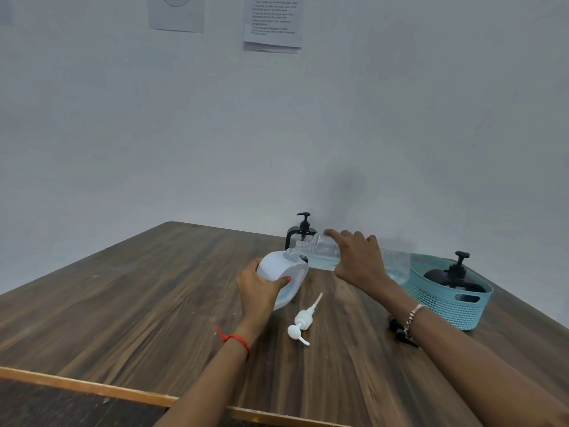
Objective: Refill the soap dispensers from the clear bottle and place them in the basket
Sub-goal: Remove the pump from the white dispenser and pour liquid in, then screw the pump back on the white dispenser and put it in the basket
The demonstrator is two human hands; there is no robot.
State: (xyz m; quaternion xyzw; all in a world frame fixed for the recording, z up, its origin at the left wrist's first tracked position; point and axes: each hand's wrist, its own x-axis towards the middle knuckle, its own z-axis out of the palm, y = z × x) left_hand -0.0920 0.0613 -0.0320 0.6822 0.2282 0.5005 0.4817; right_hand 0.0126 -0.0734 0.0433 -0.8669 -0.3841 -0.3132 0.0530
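My left hand [260, 288] grips a white soap dispenser [284, 272], tilted, with its pump off and its neck open. My right hand [358, 257] holds the clear bottle [326, 252] on its side, its mouth at the dispenser's neck; liquid lies in the bottle. The white pump [303, 320] lies on the table in front of the dispenser. A black-pump dispenser [303, 232] stands behind the bottle. Another black dispenser [454, 277] sits in the teal basket [443, 303] at the right.
The wooden table [138, 303] meets a pale wall at its far edge. A small black object [397, 329] lies under my right forearm, partly hidden. Papers [272, 23] hang on the wall. The table's near edge has a light wooden strip.
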